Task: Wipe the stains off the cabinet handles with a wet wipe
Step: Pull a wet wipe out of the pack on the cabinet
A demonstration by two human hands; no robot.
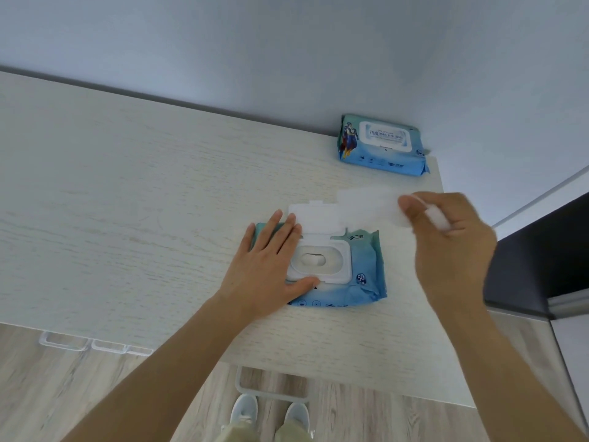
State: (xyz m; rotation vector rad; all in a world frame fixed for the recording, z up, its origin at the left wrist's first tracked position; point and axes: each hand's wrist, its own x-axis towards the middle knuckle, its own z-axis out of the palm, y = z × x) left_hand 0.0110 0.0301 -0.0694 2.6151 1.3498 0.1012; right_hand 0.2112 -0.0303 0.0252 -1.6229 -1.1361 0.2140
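Observation:
A blue pack of wet wipes (363, 266) lies on the pale wooden cabinet top (127, 218) with its white lid (315, 216) flipped open. My left hand (267, 266) rests flat on the pack's left side, fingers straight. Above and to the right of the pack, my right hand (452, 237) pinches a white wet wipe (369, 204) that stretches out to the left in the air. Several clear cabinet handles (67, 341) stick out below the front edge; another handle (271, 393) shows near my feet.
A second, closed blue wipe pack (382, 145) lies at the cabinet's back right corner against the white wall. A dark piece of furniture (541, 266) stands to the right. Wood flooring and my shoes (271, 413) lie below the front edge.

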